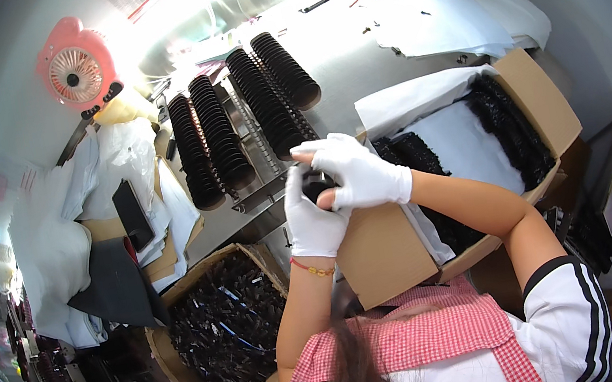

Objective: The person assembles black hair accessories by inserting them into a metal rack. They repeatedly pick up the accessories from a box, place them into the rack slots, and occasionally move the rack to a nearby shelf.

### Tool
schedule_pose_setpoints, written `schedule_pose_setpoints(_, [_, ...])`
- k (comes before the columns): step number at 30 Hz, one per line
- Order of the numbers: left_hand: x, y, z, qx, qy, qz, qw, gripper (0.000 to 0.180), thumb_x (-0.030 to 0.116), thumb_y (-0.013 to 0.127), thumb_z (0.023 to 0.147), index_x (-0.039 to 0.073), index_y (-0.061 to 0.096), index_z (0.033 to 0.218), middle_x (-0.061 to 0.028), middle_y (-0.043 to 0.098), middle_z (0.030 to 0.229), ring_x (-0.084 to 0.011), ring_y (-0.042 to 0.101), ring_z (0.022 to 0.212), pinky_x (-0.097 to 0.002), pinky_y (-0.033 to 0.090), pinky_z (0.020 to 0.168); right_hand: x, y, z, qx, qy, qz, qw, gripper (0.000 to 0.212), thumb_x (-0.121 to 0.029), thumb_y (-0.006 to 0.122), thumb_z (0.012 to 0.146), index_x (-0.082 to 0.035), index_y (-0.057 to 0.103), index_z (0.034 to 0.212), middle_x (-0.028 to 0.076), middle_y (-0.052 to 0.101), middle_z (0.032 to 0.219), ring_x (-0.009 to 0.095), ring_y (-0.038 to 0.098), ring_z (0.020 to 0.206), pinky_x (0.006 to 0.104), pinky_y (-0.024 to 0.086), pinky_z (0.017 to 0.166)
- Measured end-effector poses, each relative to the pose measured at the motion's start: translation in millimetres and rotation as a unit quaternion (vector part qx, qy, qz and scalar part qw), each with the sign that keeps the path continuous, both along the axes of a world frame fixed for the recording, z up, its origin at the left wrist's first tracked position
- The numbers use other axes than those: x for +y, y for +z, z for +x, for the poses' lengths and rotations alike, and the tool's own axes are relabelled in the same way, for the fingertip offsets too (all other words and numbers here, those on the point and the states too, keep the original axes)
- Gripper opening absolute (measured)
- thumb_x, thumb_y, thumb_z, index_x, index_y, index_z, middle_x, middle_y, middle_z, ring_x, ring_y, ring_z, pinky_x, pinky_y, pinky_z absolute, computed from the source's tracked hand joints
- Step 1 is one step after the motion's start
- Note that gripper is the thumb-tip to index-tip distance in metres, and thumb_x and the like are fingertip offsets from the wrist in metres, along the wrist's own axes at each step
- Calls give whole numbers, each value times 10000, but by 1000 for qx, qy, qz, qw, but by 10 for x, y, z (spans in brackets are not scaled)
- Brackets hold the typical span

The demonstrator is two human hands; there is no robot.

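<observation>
My left hand (pixel 314 222), in a white glove with a beaded bracelet at the wrist, is curled upward under a small glossy black piece (pixel 316 184). From the right, my right hand (pixel 360 171), gloved with bare fingertips, closes over the same piece, its thumb pressed against it. Fingers cover most of the piece, so its kind does not show. Just beyond my hands stands a metal rack (pixel 249 132) with long rows of thin black rounded pieces (pixel 252 91) set close together on edge.
Right of my hands, an open cardboard box (pixel 392 253) holds black bundles and white paper. Below left, another carton (pixel 274 264) is full of dark scraps. A phone (pixel 133 214) lies on papers at left; a pink fan (pixel 73 68) stands behind. White sheets (pixel 448 24) cover the far right.
</observation>
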State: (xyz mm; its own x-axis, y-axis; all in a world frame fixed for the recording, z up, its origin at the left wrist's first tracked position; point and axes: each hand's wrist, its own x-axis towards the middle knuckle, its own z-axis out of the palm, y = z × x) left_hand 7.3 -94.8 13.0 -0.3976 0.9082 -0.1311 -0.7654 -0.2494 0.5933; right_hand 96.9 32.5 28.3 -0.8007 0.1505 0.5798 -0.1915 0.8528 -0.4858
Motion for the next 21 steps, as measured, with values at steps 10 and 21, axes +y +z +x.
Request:
schedule_pose_setpoints(10, [391, -261, -255, 477, 242, -145, 832, 51, 102, 612, 917, 80, 568, 930, -40, 604, 820, -134, 607, 744, -277, 483, 613, 1173, -132, -794, -35, -120, -390, 912, 677, -76, 731, 790, 30, 423, 1384, 167, 511, 1317, 241, 527, 1207, 346, 453, 1041])
schedule_pose_setpoints(21, [354, -363, -465, 631, 216, -172, 725, 140, 72, 597, 799, 46, 672, 914, -170, 673, 936, -363, 654, 909, -428, 534, 847, 918, -311, -910, -35, -86, -97, 991, 559, 90, 585, 843, -64, 561, 1379, 163, 606, 1360, 287, 630, 1188, 321, 488, 988])
